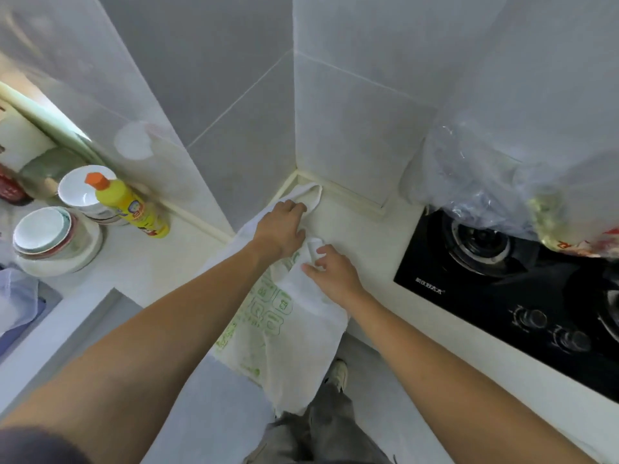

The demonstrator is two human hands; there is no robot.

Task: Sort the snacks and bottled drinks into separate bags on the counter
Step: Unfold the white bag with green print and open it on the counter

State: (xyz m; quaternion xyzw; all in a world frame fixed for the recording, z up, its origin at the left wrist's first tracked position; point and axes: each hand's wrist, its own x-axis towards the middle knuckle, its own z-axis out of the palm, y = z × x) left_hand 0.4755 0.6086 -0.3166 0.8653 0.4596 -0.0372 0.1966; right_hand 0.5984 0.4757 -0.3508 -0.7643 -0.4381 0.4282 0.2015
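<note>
Both hands work on a white bag (294,316) with green print that lies flat on the counter (361,229) in the corner and hangs over its front edge toward the floor. The left hand (281,229) lies palm down on the bag's upper part, fingers curled onto one handle loop near the wall. The right hand (331,271) pinches the other handle between thumb and fingers, just beside the left hand. The bag looks flat and unfilled. To the right, set into the counter, is a black glass stove (495,296) with a burner and two knobs. A clear bag (485,182) sits on the stove's far side against the wall, its contents blurred; something yellowish and a red-printed packet show through at the right edge. To the left, past the jutting wall corner, a yellow bottle (129,204) with an orange cap stands tilted in view, touching a stack of white bowls (83,192). A second stack of bowls (50,239) sits nearer, well apart from the bag. A dark red jar (11,190) shows at the far left edge. At the lower left a sink (23,306) holds something pale and bluish. The walls are pale grey tile; the counter is cream. Below, grey trousers and a shoe (338,373) show over a light floor.
</note>
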